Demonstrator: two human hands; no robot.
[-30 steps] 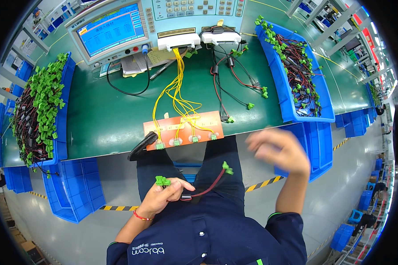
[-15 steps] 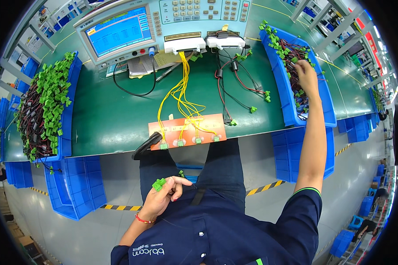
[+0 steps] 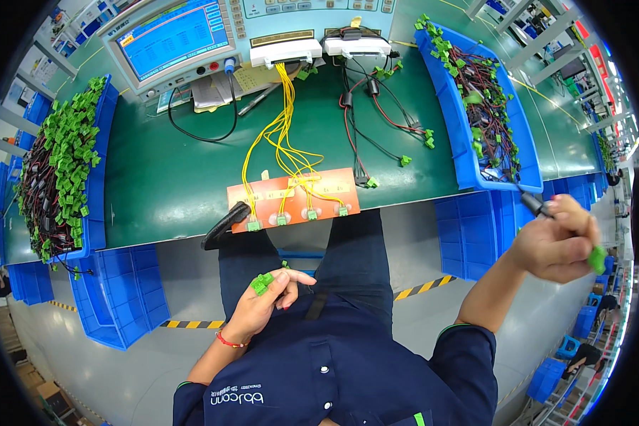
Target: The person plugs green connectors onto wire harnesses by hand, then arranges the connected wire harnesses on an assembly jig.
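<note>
2 hands (image 3: 266,299) (image 3: 555,245) hold green connectors (image 3: 262,284) (image 3: 596,260) while 1 orange board (image 3: 295,206) carries 4

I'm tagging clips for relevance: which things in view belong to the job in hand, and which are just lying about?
Job, apparently:
green connectors in the left hand
cable in the right hand
right cable bin, left cable bin
orange board, yellow wires, screen instrument

Lying about, probably:
papers
pen-like rod
lower blue bins

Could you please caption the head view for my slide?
Left hand holds green connectors; right hand grips a dark cable near a blue bin.
</note>
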